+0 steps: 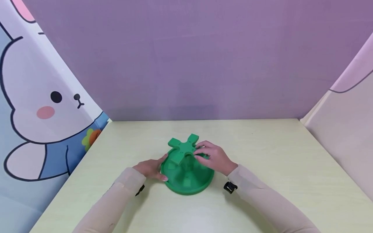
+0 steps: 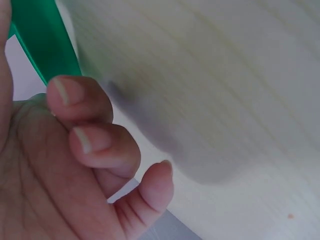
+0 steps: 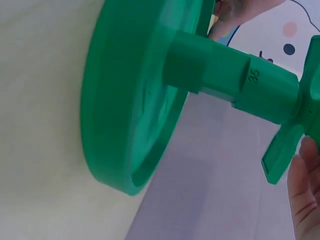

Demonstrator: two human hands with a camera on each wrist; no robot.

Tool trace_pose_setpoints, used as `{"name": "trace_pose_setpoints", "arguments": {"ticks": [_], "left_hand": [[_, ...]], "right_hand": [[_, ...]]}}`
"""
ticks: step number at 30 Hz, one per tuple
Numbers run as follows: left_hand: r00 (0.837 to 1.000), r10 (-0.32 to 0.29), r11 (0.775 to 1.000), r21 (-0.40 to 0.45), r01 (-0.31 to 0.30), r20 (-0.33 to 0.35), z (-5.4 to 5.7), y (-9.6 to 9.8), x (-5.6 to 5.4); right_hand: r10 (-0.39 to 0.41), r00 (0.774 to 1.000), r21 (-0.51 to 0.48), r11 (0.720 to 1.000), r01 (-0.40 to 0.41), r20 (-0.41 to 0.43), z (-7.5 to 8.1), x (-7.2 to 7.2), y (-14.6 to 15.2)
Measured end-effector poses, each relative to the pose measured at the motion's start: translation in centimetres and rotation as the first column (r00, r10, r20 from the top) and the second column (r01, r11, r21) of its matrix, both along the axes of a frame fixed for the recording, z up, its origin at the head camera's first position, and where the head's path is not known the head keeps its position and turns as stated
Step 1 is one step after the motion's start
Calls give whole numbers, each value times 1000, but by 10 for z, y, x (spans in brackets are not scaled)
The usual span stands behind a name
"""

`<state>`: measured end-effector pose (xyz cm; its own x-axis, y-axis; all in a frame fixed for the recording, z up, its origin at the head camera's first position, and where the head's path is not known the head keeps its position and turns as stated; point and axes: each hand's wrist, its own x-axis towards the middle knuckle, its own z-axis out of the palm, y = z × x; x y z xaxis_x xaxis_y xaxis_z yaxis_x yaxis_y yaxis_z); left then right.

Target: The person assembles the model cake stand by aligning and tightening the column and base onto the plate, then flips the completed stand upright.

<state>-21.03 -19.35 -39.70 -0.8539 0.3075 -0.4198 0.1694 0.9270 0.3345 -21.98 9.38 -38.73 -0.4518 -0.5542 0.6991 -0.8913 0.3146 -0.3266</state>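
A round green dish-like base [image 1: 187, 191] with a raised rim lies on the table. From its middle rises a stepped green post [image 3: 225, 70] with small raised marks on one section. A green cross-shaped piece [image 1: 185, 148] with flat arms tops the post. On the base's left side, my left hand [image 1: 151, 168] grips the rim, thumb and forefinger spread along it; its other fingers [image 2: 107, 145] curl loosely outside the rim in the left wrist view. My right hand [image 1: 215, 158] pinches the cross piece's right arm, which the fingers largely hide.
The pale wooden table [image 1: 262, 142] reaches back to a purple backdrop [image 1: 204, 64]. A cloth with a printed cartoon rabbit [image 1: 43, 81] hangs at the left, and a pale cloth [image 1: 344, 129] at the right.
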Motion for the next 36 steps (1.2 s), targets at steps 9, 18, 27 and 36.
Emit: {"name": "trace_pose_setpoints", "arguments": {"ticks": [9, 18, 27, 36], "left_hand": [[1000, 12, 1000, -9, -12, -12, -3, 0, -2], [1000, 17, 999, -34, -17, -12, -4, -1, -2], [1000, 6, 1000, -28, -6, -2, -2, 1, -2], [1000, -4, 999, -33, 4, 4, 0, 1, -2]], "right_hand": [[-16, 993, 71, 997, 8, 116, 19, -7, 6], [-26, 977, 177, 984, -12, 211, 44, -27, 8], [42, 983, 372, 922, -106, 178, 51, -44, -1], [102, 976, 467, 865, -182, 192, 52, -50, -6]]}}
